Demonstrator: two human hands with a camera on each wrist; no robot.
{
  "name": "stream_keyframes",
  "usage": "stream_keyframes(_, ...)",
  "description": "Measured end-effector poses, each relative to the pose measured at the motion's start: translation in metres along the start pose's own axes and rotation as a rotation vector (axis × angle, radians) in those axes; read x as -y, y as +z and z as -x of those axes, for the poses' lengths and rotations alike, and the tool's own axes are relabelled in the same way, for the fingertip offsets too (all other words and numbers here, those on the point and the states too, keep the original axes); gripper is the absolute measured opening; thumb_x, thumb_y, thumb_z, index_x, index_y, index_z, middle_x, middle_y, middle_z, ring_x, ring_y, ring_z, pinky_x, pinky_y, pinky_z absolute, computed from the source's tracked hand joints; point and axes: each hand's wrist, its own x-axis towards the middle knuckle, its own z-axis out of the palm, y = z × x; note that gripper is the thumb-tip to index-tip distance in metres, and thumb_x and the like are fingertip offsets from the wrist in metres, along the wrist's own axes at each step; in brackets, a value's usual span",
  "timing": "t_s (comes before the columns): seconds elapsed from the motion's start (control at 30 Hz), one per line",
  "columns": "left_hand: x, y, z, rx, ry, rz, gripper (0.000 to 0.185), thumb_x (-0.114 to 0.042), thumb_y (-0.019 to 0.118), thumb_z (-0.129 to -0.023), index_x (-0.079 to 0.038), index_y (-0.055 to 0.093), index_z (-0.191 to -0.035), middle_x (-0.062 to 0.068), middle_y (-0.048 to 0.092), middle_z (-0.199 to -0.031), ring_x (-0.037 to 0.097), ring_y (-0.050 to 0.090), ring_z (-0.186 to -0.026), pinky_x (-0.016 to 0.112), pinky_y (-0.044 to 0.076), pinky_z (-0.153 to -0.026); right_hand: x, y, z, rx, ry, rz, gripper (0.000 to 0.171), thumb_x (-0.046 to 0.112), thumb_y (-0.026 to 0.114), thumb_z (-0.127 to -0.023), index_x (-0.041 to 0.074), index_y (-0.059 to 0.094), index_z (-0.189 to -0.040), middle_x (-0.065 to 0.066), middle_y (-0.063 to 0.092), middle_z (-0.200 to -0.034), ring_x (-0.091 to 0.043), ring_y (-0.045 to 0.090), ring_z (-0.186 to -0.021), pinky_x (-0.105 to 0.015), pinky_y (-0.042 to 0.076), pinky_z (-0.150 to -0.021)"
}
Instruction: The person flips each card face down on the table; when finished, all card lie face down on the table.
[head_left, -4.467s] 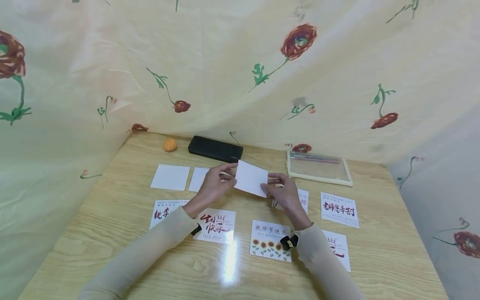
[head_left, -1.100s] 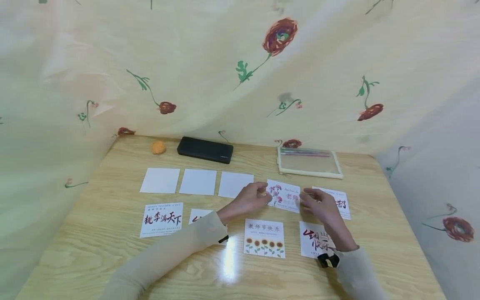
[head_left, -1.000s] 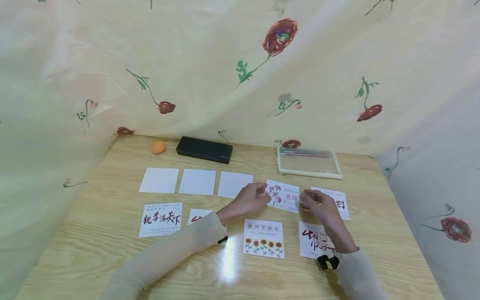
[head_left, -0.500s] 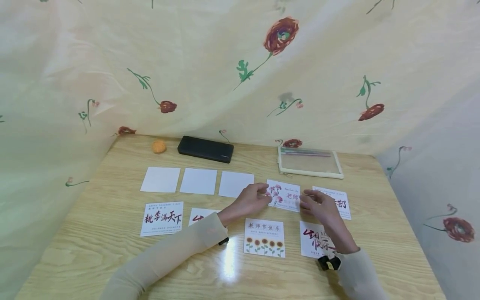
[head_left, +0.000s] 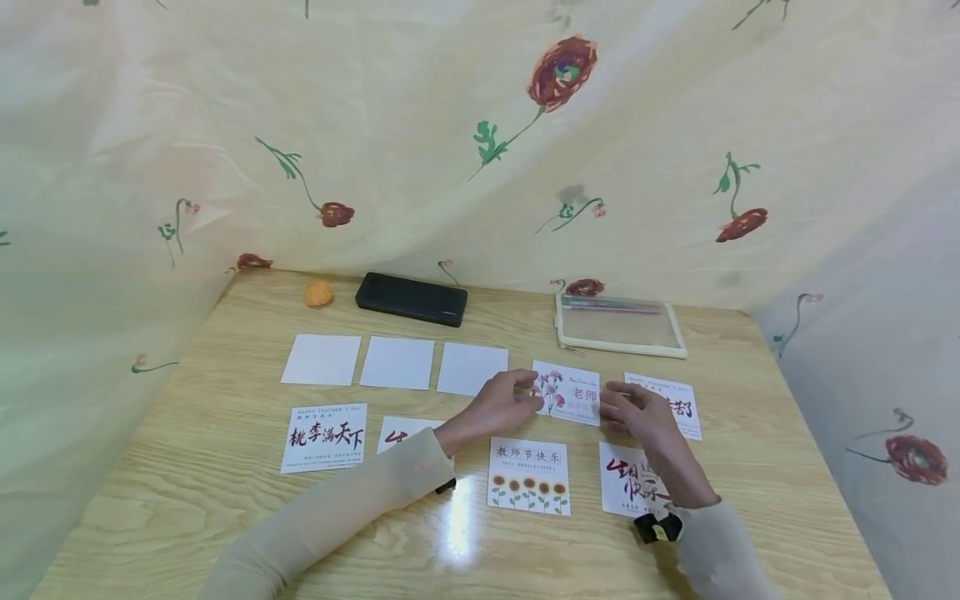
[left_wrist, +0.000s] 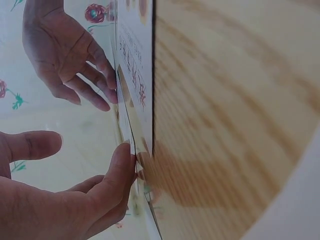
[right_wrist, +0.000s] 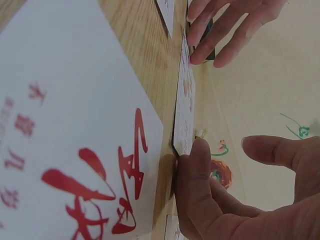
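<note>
A white card with pink flowers and red characters lies face up on the table between both hands. My left hand is at its left edge; in the left wrist view the fingertips meet the card's edge while the thumb stands apart. On the card's right side is my right hand, its fingertips right at the edge and its thumb raised clear. The right hand partly covers a card with red writing. Nearest the person, below the flower card, lies a sunflower card.
Blank white cards lie in a row at the back left, the nearest of them by the left hand. Other printed cards, such as one with dark red characters, lie in front. Behind are an orange ball, a black case and a clear zip pouch.
Earlier both hands held up a blank card; it now lies third in the blank row. The hands have moved right to the flower card and have stayed nearly still over the last second.
</note>
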Motion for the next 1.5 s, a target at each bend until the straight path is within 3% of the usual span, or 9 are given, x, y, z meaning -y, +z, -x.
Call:
stream_keyframes(0.37,0.0,-0.001,0.001,0.024,-0.002,-0.012,0.059,-0.028,0.061,-0.104,-0.008,0.045,-0.157,0.017,0.053,-0.156,0.034,0.058,-0.139,0.049,0.05,-0.114,-0.001,-0.001,0.001,-0.014,-0.021,-0.009,0.062,0.035,0.053,-0.109,0.001,0.038,-0.159,-0.023,0.056,-0.147,-0.006,0.07,-0.098,-0.023,0.061,-0.086)
stream_keyframes(0.53,-0.002,-0.003,-0.001,0.047,-0.001,-0.023,0.061,-0.034,0.062,-0.105,-0.011,0.044,-0.158,0.016,0.055,-0.153,0.033,0.06,-0.137,0.05,0.051,-0.113,0.002,-0.003,0.0,-0.055,-0.045,-0.07,0.059,0.038,0.057,-0.108,0.006,0.045,-0.156,-0.006,0.068,-0.125,-0.005,0.07,-0.092,-0.022,0.061,-0.085)
stream_keyframes(0.63,-0.004,-0.004,-0.001,0.072,0.008,-0.046,0.058,-0.04,0.059,-0.106,-0.014,0.046,-0.157,0.015,0.06,-0.148,0.031,0.061,-0.136,0.049,0.052,-0.111,0.003,-0.003,-0.002,-0.062,-0.079,-0.115,0.054,0.035,0.056,-0.108,0.006,0.048,-0.154,0.008,0.067,-0.113,-0.002,0.07,-0.091,-0.019,0.061,-0.085)
stream_keyframes(0.87,-0.01,-0.003,0.0,0.109,0.06,-0.071,0.056,-0.05,0.049,-0.109,-0.018,0.05,-0.156,0.015,0.06,-0.149,0.03,0.059,-0.137,0.047,0.051,-0.111,0.005,0.005,-0.005,0.033,-0.174,-0.222,0.049,0.02,0.05,-0.111,-0.007,0.045,-0.151,0.016,0.071,-0.103,-0.002,0.069,-0.091,-0.022,0.06,-0.084)
stream_keyframes(0.97,-0.011,-0.001,0.0,0.106,0.077,-0.062,0.057,-0.05,0.048,-0.109,-0.018,0.049,-0.156,0.015,0.062,-0.146,0.028,0.063,-0.131,0.045,0.052,-0.107,0.006,0.01,-0.004,0.074,-0.173,-0.202,0.049,0.019,0.048,-0.111,-0.007,0.043,-0.152,0.013,0.07,-0.109,-0.001,0.069,-0.095,-0.021,0.06,-0.087)
stream_keyframes(1.0,-0.011,-0.001,0.0,0.106,0.082,-0.062,0.057,-0.05,0.048,-0.109,-0.018,0.049,-0.157,0.015,0.062,-0.147,0.028,0.063,-0.131,0.044,0.052,-0.107,0.007,0.012,-0.004,0.085,-0.169,-0.185,0.049,0.019,0.048,-0.111,-0.007,0.043,-0.153,0.007,0.071,-0.114,-0.001,0.069,-0.097,-0.021,0.059,-0.089)
stream_keyframes(1.23,-0.017,0.003,0.003,0.131,0.072,-0.023,0.061,-0.053,0.044,-0.109,-0.018,0.044,-0.159,0.011,0.052,-0.159,0.026,0.051,-0.147,0.043,0.047,-0.117,0.007,0.024,-0.006,0.13,-0.165,-0.105,0.051,0.025,0.05,-0.111,-0.002,0.043,-0.154,-0.019,0.063,-0.14,-0.004,0.07,-0.1,-0.023,0.06,-0.092)
stream_keyframes(1.4,-0.019,0.003,0.008,0.171,0.072,0.06,0.063,-0.055,0.043,-0.109,-0.018,0.04,-0.161,0.015,0.07,-0.134,0.028,0.069,-0.119,0.036,0.056,-0.098,0.006,0.031,-0.005,0.136,-0.13,-0.053,0.063,0.039,0.058,-0.107,0.007,0.039,-0.159,-0.024,0.053,-0.152,-0.018,0.07,-0.116,-0.027,0.06,-0.095)
stream_keyframes(1.5,-0.019,0.003,0.008,0.159,0.058,0.193,0.058,-0.047,0.045,-0.111,-0.012,0.047,-0.157,0.018,0.073,-0.124,0.027,0.073,-0.108,0.034,0.06,-0.094,0.007,0.032,-0.004,0.114,-0.114,-0.022,0.071,0.048,0.061,-0.104,0.009,0.039,-0.159,-0.024,0.051,-0.154,-0.027,0.066,-0.127,-0.032,0.06,-0.098)
